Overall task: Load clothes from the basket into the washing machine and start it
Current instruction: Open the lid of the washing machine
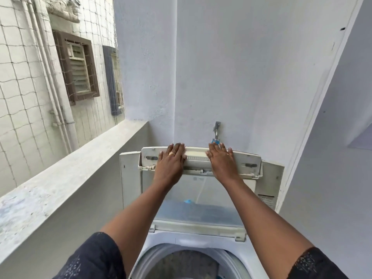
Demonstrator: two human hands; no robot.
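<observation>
Two hands [171, 158] [221, 159] flat on upright washer lid [198, 158], pale balcony wall [241, 77] behind

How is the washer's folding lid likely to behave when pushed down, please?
The lid looks like stiff plastic hinged across its middle, so it likely unfolds rather than bends. Probably light: left hand and right hand press it flat-fingered.

One washing machine [181, 241]. One folding lid [198, 159] on it, two panels. Two hands on that lid: left hand [171, 159], right hand [221, 159], one ring [171, 153] each. One tap [217, 127] above the machine. Two windows [77, 67] left of it.
</observation>
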